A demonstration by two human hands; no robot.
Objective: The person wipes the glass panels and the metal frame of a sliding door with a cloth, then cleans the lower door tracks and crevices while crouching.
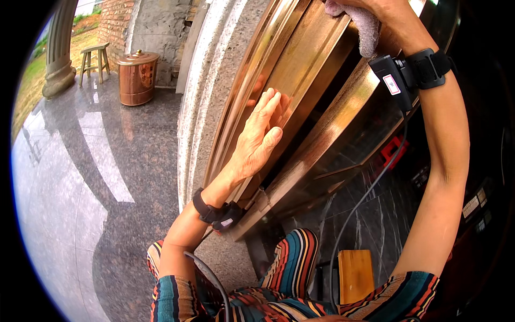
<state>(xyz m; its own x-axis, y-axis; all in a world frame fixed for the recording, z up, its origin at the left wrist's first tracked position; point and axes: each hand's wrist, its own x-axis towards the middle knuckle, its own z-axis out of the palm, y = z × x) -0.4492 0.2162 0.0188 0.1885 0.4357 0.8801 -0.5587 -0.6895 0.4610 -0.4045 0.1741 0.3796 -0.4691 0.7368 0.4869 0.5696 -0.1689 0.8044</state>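
My left hand (259, 139) is flat, with fingers stretched out and nothing in it. Its fingertips are at the shiny bronze-coloured metal door frame (303, 48), which mirrors them; whether they press on it I cannot tell. High up at the picture's top edge, my right hand (368, 5) grips a lilac terry cloth (364, 32), partly cut off by the edge. The cloth lies against the upper part of the frame. Beside the frame, the metal edge of a door (342, 108) slants down towards my knees, with a dark gap between them.
Black wrist straps with small devices (388, 78) and trailing cables (362, 197) are on both arms. A wooden stool seat (356, 275) stands near my right knee. Left lie polished stone flooring (141, 169), a lidded copper-coloured bucket (137, 78), a wooden stool (94, 60) and a column (60, 44).
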